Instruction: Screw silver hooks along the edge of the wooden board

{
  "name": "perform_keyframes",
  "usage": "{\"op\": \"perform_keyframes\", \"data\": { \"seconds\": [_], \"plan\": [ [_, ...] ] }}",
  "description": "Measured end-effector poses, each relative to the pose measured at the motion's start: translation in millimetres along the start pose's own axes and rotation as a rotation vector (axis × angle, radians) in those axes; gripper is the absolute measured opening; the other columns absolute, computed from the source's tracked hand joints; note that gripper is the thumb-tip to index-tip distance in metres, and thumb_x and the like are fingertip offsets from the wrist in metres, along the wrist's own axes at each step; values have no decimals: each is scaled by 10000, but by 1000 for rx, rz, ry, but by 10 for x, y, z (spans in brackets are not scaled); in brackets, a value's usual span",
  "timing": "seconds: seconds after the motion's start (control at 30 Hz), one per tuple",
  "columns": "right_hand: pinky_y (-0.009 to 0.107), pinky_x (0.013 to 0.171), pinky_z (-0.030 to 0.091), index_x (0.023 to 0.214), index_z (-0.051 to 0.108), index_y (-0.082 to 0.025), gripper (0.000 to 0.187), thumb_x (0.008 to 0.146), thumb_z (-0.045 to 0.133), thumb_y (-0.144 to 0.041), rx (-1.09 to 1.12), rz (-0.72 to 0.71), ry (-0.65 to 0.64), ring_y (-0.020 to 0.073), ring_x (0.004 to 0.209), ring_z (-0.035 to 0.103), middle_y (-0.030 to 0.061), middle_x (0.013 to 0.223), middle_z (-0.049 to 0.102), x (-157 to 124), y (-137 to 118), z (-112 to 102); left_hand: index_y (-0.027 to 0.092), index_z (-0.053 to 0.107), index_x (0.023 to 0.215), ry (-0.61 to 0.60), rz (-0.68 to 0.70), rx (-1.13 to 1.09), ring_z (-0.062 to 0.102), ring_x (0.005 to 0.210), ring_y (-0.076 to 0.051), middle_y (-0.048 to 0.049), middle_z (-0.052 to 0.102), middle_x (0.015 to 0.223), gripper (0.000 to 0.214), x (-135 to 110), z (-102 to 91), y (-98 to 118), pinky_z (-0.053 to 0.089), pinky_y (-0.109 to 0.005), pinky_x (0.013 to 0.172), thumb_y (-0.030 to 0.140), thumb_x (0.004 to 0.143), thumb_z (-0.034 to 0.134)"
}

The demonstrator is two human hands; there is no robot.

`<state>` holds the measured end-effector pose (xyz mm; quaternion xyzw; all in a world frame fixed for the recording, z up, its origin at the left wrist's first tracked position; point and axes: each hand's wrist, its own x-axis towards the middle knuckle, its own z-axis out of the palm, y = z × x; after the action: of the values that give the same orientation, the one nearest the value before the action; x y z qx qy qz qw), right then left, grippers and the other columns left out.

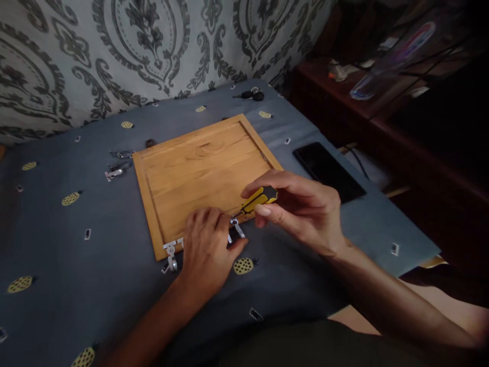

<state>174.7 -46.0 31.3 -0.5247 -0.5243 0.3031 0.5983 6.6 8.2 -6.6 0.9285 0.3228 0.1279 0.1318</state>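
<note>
Here, mid-worktop (103,285), the left hand (206,250) lies over the front-facing edge of a wooden panel (202,173), thumb spread from fingers, hiding what's beneath. Close beside that thumb is a metal clip (238,228); a yellow screwdriver (252,201) slants down-left towards it, pinched by the farther right hand (313,214). Tip contact is unclear.

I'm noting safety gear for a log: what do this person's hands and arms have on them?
The left hand and right hand are bare: no gloves, and no rings, watch or bracelet visible. No sleeves show on the forearms. Dark cloth at the bottom edge may be clothing.
</note>
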Motion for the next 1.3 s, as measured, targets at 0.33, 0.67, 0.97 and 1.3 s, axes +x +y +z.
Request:
{"op": "perform_keyframes", "data": {
  "seconds": [0.33, 0.67, 0.97, 1.3],
  "plan": [
    [196, 549, 583, 1115, 690, -219, 262, 871, 747, -297, 94, 46, -104, 70, 606, 672, 21, 967, 734, 63, -25, 9, 186, 656, 972, -20, -10, -12, 612, 972, -307, -66, 687, 973, 258, 5, 0, 4, 499, -500, 868, 337, 813, 791],
    [174, 451, 555, 928, 678, -194, 258, 785, 825, -351, 149, 82, -60, 69, 536, 629, 18, 882, 748, 93, -23, 32, 180, 666, 998, -1, -9, -1, 625, 973, -304, -69, 699, 992, 270, -3, 2, 4, 511, -490, 876, 319, 805, 796],
    [160, 457, 535, 1007, 724, -191, 208, 844, 775, -310, 128, 30, -89, 49, 531, 612, 26, 936, 736, 84, -20, 17, 161, 675, 969, 17, 8, -5, 628, 945, -310, -68, 694, 961, 270, -5, 11, -6, 520, -499, 847, 320, 796, 807],
    [176, 511, 551, 1074, 729, -178, 223, 892, 725, -307, 83, 41, -143, 45, 548, 621, 38, 960, 725, 103, -25, -10, 182, 662, 942, 11, -2, -6, 625, 949, -299, -54, 685, 943, 272, 3, 13, 3, 513, -492, 857, 336, 783, 820]
  ]
}}
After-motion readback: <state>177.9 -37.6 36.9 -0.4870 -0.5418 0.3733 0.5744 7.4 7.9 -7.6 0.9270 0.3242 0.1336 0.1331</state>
